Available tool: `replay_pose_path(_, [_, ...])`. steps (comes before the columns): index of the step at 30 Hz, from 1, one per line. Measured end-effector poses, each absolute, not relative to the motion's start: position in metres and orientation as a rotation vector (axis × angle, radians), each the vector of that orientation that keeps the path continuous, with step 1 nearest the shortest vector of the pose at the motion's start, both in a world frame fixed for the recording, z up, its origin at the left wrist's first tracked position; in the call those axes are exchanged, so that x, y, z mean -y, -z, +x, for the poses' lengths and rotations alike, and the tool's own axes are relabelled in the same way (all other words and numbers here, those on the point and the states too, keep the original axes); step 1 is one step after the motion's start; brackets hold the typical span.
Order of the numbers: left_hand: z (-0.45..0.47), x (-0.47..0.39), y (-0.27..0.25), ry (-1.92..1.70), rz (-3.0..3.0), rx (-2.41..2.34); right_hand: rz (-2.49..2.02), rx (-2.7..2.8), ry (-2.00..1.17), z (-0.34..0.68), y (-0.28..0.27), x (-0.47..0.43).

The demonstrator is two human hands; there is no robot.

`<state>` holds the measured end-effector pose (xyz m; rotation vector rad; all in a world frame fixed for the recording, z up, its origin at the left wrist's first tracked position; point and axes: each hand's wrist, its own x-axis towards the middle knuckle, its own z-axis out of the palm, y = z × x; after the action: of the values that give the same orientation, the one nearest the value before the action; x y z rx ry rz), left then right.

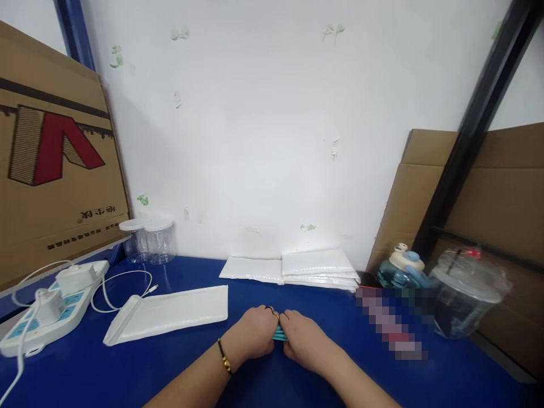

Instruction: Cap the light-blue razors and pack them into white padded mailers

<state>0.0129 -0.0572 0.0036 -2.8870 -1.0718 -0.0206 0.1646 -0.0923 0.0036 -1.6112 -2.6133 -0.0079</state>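
Both my hands meet at the lower middle of the blue table [331, 368]. Between them shows a small teal stack of thin layers [279, 334]; its kind I cannot make out, as fingers cover most of it. My left hand [255, 331], with a bracelet at the wrist and a ring, is closed on its left side. On the other side my right hand [304, 340] grips it with curled fingers. Left of my hands lies a white padded envelope [178, 311], its flap end toward the power strip.
More white padded envelopes [317, 263] lie against the wall. At left are a power strip [72, 323] with plugs and cables, clear lidded jars [159, 241] and a cardboard box [55, 153]. A lidded plastic cup [461, 300] and a glass pot [402, 269] stand at right.
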Motion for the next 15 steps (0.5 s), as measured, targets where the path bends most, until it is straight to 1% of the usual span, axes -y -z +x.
replay_pose_path(4, [0.012,0.058,-0.014,0.086,-2.89,1.086,-1.716,2.557,0.06,0.155,-0.005,0.095])
replay_pose_path(7, [-0.006,0.056,-0.034,0.198,-2.932,1.229,-1.774,2.526,0.055,0.16,-0.006,0.094])
replay_pose_path(8, [-0.016,0.055,-0.04,0.256,-2.929,1.359,-1.794,2.512,0.032,0.166,-0.006,0.092])
replay_pose_path(10, [-0.036,0.051,-0.045,0.272,-2.799,1.807,-1.809,2.458,-0.031,0.182,-0.006,0.086])
replay_pose_path(12, [-0.054,0.049,-0.043,0.163,-2.533,2.256,-1.742,2.348,-0.143,0.2,-0.004,0.078])
replay_pose_path(13, [-0.061,0.05,-0.04,0.11,-2.418,2.397,-1.694,2.292,-0.215,0.209,-0.003,0.074])
replay_pose_path(15, [-0.07,0.055,-0.033,0.081,-2.343,2.493,-1.578,2.202,-0.333,0.221,-0.001,0.068])
